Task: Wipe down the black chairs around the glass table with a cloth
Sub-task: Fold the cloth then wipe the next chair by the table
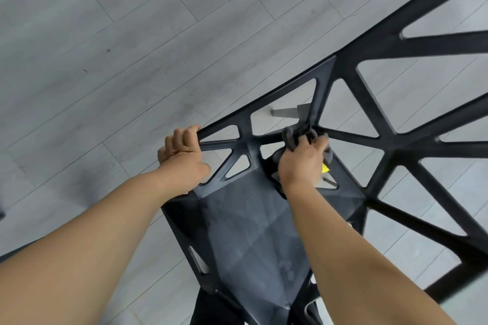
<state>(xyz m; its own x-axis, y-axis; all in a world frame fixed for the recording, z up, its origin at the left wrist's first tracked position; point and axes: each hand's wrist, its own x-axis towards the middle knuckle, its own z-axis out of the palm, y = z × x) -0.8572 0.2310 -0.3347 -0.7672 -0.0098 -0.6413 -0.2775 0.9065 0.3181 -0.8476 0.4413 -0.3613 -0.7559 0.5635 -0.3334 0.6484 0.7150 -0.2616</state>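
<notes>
**Wiping chair lattice, cloth bunched at a strut junction**

Risks first.
- Possible snagging of the cloth (293,140) in the narrow triangular gaps of the black chair (245,219), caused by loose folds poking through at the junction.
- Possible sliding or tipping of the chair on the smooth grey floor (105,34) under a hard push, given pressure out at the latticed end.
- Likely missed spots on strut undersides and inner edges, with the cloth balled up rather than spread flat.
- Possible knuckle knock against the larger black lattice (396,145) just to the right. Same chair or a second one: cannot tell.
- Pale smears visible on the solid panel, so that part judged not yet wiped.

Hands.
- Left hand (182,155): fingers curled over the outer left corner of the small lattice, thumb on the near side. Gripping the frame, apparently to steady it.
- Right hand (303,163): closed around the dark grey cloth, pressing the wad onto the strut junction at the right of the small lattice.
- Cloth partly hidden under the fingers, part sticking out beyond the knuckles.
- Small yellow tag (325,168) peeking out just beside the right hand. Part of cloth or chair: cannot tell.

Location.
- Chair directly below the camera, solid panel nearest, lattice at the far end, both forearms reaching over the panel.
- Glass table not clearly made out in this view.
</notes>
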